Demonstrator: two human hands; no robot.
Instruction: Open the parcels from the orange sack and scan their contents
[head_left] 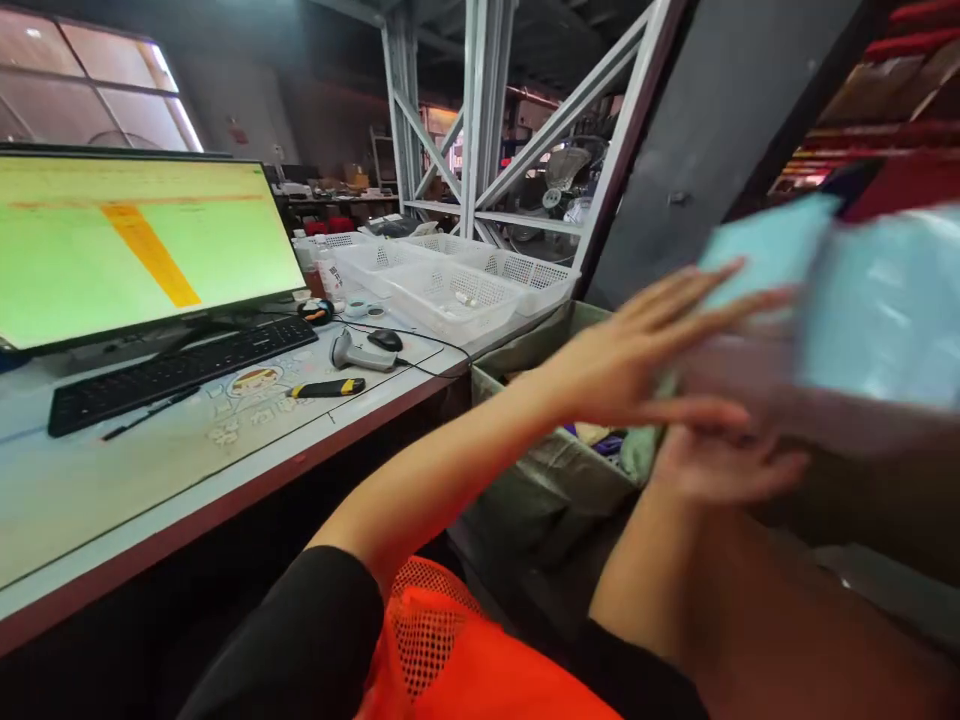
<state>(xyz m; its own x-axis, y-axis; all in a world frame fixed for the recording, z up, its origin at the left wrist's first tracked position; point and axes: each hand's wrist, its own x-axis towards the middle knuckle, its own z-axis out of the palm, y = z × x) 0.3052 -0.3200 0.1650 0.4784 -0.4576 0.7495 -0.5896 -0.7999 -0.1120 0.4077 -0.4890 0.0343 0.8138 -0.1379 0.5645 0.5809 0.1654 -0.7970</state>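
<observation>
My left hand [637,355] reaches across to the right with its fingers spread, and its fingertips overlap the near edge of a pale blue flat package [877,310]. The package is heavily motion-blurred, so its exact kind is hidden. My right hand [720,465] sits just below my left hand, also blurred, close under the package. Whether either hand grips the package is impossible to make out. Both hands are above a green fabric bin [555,460] holding assorted items.
A desk [112,490] to the left holds a monitor [142,250], a black keyboard [180,375], a barcode scanner [364,352], a yellow-and-black utility knife [328,388] and white plastic baskets [454,300]. A dark panel [712,140] and steel framing [480,120] stand beyond.
</observation>
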